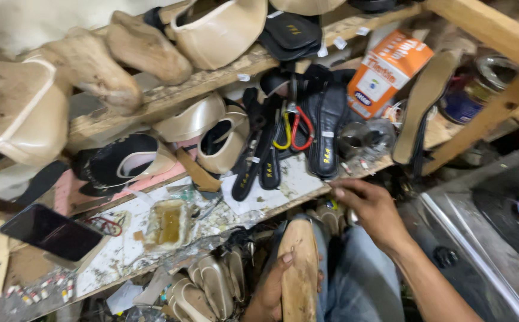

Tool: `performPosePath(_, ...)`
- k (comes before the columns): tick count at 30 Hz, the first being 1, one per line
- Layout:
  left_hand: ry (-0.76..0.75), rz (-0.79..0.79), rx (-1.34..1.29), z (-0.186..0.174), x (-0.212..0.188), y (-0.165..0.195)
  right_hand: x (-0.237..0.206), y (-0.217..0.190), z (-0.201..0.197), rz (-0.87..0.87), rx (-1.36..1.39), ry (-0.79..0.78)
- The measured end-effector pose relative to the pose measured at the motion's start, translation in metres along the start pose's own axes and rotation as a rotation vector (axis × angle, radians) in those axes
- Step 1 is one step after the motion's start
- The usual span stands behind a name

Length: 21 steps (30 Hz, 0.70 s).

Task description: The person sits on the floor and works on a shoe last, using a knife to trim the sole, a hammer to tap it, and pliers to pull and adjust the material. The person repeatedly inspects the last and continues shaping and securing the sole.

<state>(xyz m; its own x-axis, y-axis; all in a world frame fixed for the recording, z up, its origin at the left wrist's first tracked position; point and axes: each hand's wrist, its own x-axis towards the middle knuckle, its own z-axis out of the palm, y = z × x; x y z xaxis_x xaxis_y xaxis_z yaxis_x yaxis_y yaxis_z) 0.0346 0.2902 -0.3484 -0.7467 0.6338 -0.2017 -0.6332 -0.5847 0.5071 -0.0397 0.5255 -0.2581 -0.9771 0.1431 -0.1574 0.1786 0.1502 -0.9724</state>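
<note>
Wood, pale and worn, is what the left hand [269, 290] holds: a shoe last [299, 271] standing on the lap, sole side up, the thumb hooked over its left edge and the fingers wrapped behind it out of sight. The last sits low in the middle of the view, just under the front edge of the bench [122, 250]. To its right the right hand [371, 207] reaches forward to that edge with fingers loosely curled and a little apart; whether the tips touch anything I cannot tell (the spot is dark and blurred).

The bench top is white, stained and scattered with scraps. From the left it carries a dark phone [50, 231], a glue tray [168, 223] with amber glue, and black insoles [322, 128] lying among loops of yellow and red cord [292, 132]. Behind them stand beige uppers [223, 140]. A rough plank shelf [170, 95] above holds more lasts [146, 48] and uppers, with an orange box [387, 70] leaning further right beside a tan sole [420, 104]. Timber posts frame the right side, over a metal surface [486, 238].

Under the bench a row of beige soles [211, 286] is half hidden in shadow. The right forearm runs off the lower edge, and the top shelf is cut off.
</note>
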Motion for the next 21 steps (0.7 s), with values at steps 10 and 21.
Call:
performPosePath(10,-0.381,0.345,2.169,0.126,0.015,-0.04,-0.2,0.095,-0.094,-0.147,0.106,0.353)
performPosePath(21,-0.304,0.544,2.325,0.125,0.005,-0.142,-0.241,0.163,-0.1,-0.168,-0.032,0.342)
